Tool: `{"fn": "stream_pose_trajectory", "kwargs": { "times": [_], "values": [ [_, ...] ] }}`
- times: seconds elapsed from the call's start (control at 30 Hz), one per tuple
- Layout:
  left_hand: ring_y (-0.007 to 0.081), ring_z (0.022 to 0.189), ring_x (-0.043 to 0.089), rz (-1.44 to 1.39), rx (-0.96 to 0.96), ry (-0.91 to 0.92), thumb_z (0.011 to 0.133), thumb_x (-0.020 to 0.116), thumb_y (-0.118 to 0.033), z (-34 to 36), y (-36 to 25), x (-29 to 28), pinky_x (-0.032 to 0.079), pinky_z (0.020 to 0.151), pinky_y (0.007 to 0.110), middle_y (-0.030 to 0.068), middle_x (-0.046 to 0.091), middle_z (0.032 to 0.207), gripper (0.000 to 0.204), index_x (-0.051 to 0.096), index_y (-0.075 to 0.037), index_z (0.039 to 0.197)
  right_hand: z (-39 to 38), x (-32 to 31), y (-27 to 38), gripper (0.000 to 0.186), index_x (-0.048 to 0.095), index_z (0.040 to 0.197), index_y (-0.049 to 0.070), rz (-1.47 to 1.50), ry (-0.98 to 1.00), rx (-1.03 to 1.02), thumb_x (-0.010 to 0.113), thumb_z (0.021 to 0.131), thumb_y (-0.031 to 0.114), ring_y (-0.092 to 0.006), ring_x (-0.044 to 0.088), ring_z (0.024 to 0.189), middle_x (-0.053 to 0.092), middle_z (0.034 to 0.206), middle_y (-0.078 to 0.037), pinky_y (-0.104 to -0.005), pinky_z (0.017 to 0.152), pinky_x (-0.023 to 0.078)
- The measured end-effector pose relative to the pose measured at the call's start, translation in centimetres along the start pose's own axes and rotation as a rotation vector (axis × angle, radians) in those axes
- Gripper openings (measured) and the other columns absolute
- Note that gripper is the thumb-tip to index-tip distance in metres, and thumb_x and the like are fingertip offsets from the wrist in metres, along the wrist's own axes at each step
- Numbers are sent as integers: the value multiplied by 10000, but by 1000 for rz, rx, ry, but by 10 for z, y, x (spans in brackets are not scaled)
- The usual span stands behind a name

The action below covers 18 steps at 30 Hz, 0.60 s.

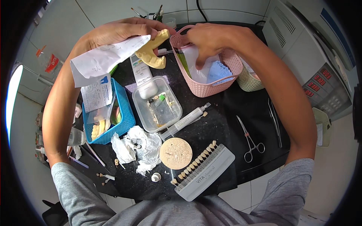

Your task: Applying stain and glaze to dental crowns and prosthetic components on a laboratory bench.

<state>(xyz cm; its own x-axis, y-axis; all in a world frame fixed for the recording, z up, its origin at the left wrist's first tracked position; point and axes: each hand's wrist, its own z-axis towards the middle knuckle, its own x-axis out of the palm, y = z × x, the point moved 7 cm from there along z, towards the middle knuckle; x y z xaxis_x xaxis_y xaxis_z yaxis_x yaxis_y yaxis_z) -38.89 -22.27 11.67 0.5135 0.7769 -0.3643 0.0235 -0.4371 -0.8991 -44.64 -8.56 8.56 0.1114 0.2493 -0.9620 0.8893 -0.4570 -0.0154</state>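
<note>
My left hand is raised over the black counter and holds a yellow dental cast together with a folded white paper. My right hand reaches into a pink plastic basket, fingers closed on a clear plastic bag inside it. A blue scalloped piece lies in the same basket.
A blue basket with paper and casts stands at left. Beside it are a clear lidded box, a syringe, crumpled wrap, a round disc, a tooth shade guide, forceps and tweezers. A grey machine stands at right.
</note>
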Motion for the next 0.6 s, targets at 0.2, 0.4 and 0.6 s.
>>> {"fn": "stream_pose_trajectory", "kwargs": {
  "times": [0.2, 0.4, 0.6],
  "values": [
    [131, 750, 681, 104, -92, 17, 836, 692, -362, 2, -1, 15, 558, 643, 217, 74, 660, 856, 676, 446, 6, 1348, -26, -25, -2, 431, 620, 1001, -17, 157, -159, -160, 762, 634, 160, -297, 643, 752, 651, 816, -163, -389, 679, 504],
    [148, 739, 686, 126, -126, 34, 840, 691, -337, 4, 5, 20, 563, 634, 242, 86, 670, 858, 665, 438, -20, 1367, -62, -71, -20, 193, 609, 903, -46, 163, -439, -194, 672, 789, 97, -272, 635, 774, 643, 794, -149, -365, 691, 476],
    [126, 784, 672, 80, -106, 19, 860, 679, -304, 3, 5, 19, 551, 657, 237, 76, 668, 862, 622, 451, -6, 1355, -87, -100, -24, 137, 596, 879, -24, 134, -693, 5, 632, 798, 80, -291, 588, 703, 612, 772, -166, -371, 667, 447]
  ]
}}
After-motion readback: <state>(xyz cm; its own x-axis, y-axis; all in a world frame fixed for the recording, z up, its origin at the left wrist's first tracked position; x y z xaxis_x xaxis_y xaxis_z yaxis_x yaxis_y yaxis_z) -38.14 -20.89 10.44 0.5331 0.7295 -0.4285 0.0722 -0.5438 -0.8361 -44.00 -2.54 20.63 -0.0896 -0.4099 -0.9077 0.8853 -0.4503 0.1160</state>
